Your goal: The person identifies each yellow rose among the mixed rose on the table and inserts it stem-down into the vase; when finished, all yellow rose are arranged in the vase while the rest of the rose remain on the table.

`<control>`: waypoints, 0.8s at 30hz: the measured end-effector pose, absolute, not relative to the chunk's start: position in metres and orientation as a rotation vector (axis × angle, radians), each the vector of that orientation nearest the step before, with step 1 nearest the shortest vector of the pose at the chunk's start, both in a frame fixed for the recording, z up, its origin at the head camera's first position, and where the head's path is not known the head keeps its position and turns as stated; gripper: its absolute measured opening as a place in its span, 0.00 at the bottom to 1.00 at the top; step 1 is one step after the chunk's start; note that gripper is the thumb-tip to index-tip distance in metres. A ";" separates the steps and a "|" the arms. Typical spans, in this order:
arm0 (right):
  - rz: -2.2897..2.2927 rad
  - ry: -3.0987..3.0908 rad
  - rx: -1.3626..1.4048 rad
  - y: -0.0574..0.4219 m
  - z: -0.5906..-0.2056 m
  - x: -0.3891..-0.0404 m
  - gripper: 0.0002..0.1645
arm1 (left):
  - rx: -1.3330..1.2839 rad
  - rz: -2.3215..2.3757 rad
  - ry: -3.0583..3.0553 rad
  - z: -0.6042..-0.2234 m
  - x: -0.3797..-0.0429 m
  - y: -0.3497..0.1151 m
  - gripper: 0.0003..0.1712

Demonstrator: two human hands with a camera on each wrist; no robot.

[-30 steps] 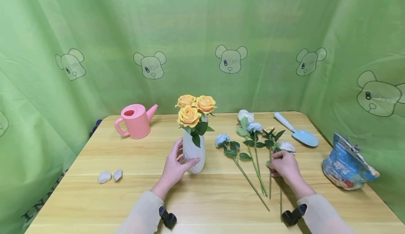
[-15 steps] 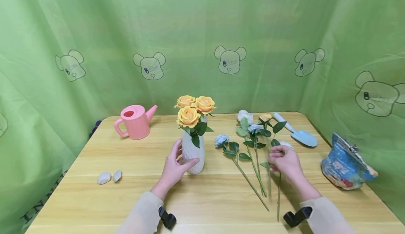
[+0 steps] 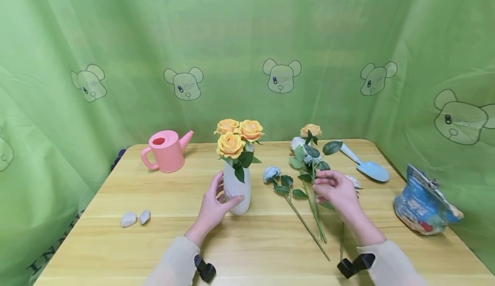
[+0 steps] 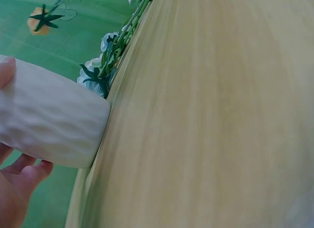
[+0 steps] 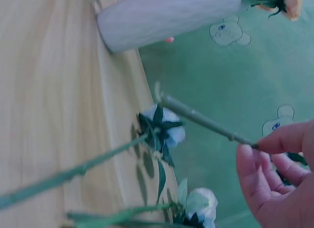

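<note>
A white textured vase (image 3: 237,193) stands upright on the wooden table, holding three orange roses (image 3: 230,145) with dark green leaves. My left hand (image 3: 214,204) grips the vase from its left side, thumb across the front; the left wrist view shows the vase (image 4: 54,115) with its base at the tabletop. My right hand (image 3: 338,191) pinches the stem of another orange rose (image 3: 311,130), held upright above the flowers on the table. In the right wrist view the cut end of that rose's stem (image 5: 206,122) points toward the vase.
Near my right hand lie a blue rose (image 3: 272,173), a white rose (image 3: 297,143) and a second white rose (image 3: 352,181). A light blue trowel (image 3: 372,170) and a blue bag (image 3: 423,204) are farther right. A pink watering can (image 3: 167,152) and two pale stones (image 3: 128,219) are left.
My right hand has lifted the orange rose from among the lying flowers, raised it upright and moved left. My left hand stays on the vase.
</note>
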State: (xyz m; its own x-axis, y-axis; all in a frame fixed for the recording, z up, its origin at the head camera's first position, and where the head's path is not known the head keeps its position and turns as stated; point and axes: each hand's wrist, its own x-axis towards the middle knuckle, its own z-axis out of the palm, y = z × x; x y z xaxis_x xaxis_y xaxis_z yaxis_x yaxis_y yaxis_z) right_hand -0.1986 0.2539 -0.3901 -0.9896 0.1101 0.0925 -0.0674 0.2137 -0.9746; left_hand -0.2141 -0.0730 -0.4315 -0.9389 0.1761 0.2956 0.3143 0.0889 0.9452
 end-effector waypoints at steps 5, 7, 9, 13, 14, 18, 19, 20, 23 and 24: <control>2.012 -2.114 0.215 0.248 -0.402 -0.214 0.25 | -0.506 -1.986 -2.255 -0.424 -0.210 -0.073 0.45; 2.054 -2.033 0.304 0.244 -0.404 -0.219 0.24 | -0.507 -1.986 -2.251 -0.425 -0.210 -0.073 0.45; 2.006 -2.075 0.262 0.229 -0.385 -0.211 0.25 | -0.505 -1.993 -2.242 -0.432 -0.215 -0.073 0.45; 2.047 -2.036 0.287 0.211 -0.367 -0.206 0.24 | -0.505 -1.989 -2.230 -0.446 -0.223 -0.073 0.46; 2.024 -2.066 0.250 0.204 -0.358 -0.202 0.24 | -0.505 -1.984 -2.227 -0.450 -0.225 -0.073 0.45; 2.044 -2.048 0.275 0.191 -0.345 -0.202 0.24 | -0.514 -1.959 -2.222 -0.453 -0.226 -0.074 0.45; 2.042 -2.045 0.293 0.188 -0.343 -0.203 0.24 | -0.514 -1.956 -2.223 -0.453 -0.226 -0.074 0.45; 2.038 -2.042 0.310 0.185 -0.341 -0.204 0.24 | -0.512 -1.956 -2.222 -0.453 -0.226 -0.074 0.45; 2.039 -2.012 0.362 0.174 -0.332 -0.208 0.24 | -0.514 -1.956 -2.216 -0.451 -0.226 -0.074 0.45; 2.038 -1.994 0.379 0.170 -0.328 -0.209 0.24 | -0.510 -1.968 -2.214 -0.448 -0.224 -0.074 0.45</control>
